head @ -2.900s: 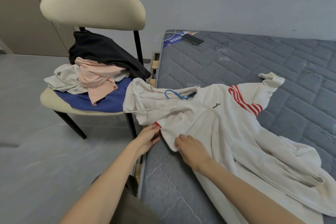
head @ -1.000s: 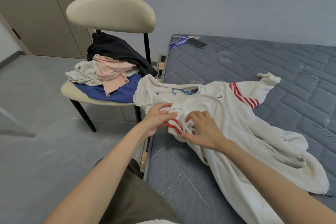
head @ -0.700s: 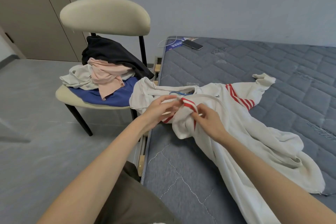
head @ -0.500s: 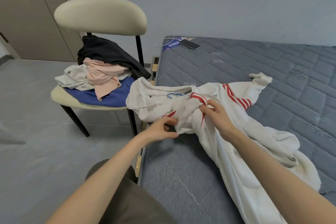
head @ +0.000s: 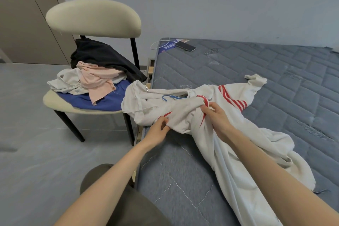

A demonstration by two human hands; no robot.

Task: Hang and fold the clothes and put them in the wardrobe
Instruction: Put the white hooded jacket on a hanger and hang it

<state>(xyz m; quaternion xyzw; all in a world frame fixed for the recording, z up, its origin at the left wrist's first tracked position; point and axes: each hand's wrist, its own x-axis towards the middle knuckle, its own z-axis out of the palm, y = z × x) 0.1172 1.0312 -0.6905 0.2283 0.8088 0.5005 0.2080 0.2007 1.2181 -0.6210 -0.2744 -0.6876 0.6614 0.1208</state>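
grey quilted mattress fills the right half of frame, in front of me. directly on it: white hoodie with red stripes, spread from centre to lower right, hood overhanging the left edge; phone touching a blue leaflet, white cable beside them, upper centre. grey floor, left: cream chair stands on it. on the seat: blue garment, other clothes heaped on top.
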